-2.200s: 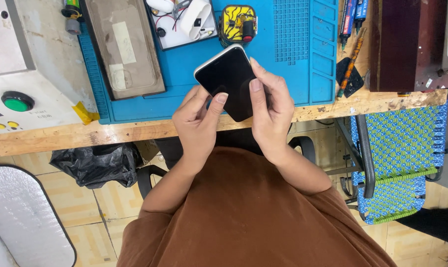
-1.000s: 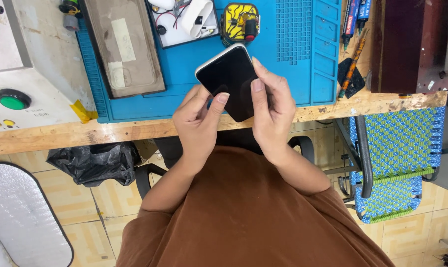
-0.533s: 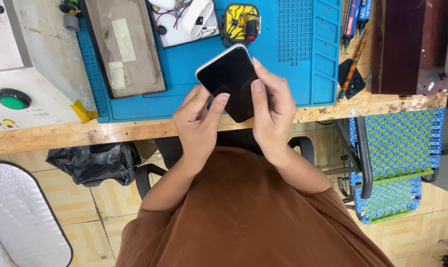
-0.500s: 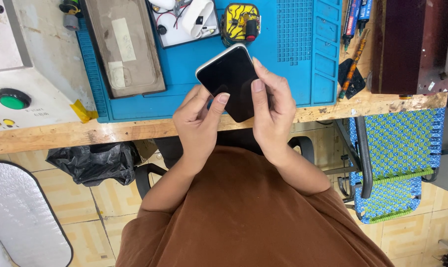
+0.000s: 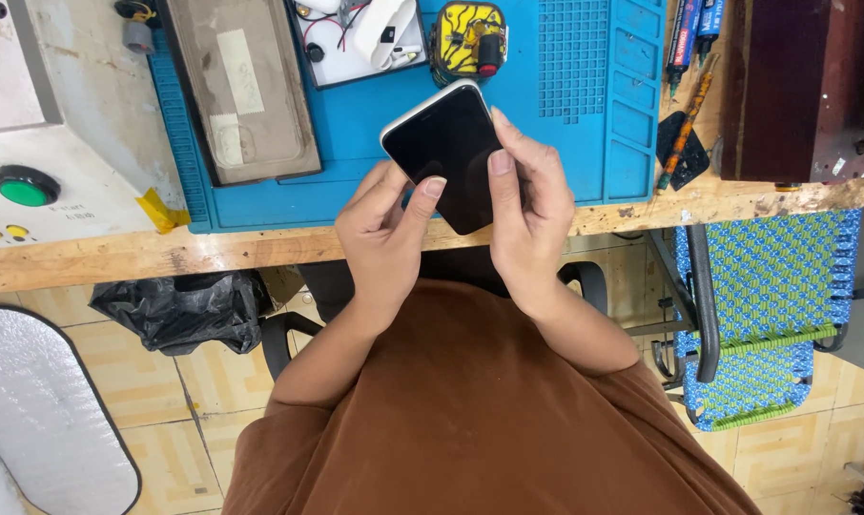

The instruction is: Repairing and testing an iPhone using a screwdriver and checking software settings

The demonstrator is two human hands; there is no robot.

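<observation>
I hold a black smartphone point(image 5: 446, 143) with a dark screen over the near edge of a blue work mat point(image 5: 585, 114). My left hand point(image 5: 384, 238) grips its lower left corner, thumb resting on the screen. My right hand point(image 5: 532, 210) clasps its right edge, thumb pressed on the glass. The phone is tilted, its top pointing away and to the left.
On the mat lie a brown flat plate point(image 5: 241, 86), a white tray with wires point(image 5: 360, 38) and a yellow-black device point(image 5: 467, 40). A grey machine with a green button point(image 5: 24, 186) stands at the left. Pens point(image 5: 691, 57), a dark wooden box point(image 5: 794, 86), a woven chair point(image 5: 766, 315) and a black bag point(image 5: 179, 310) surround the wooden bench.
</observation>
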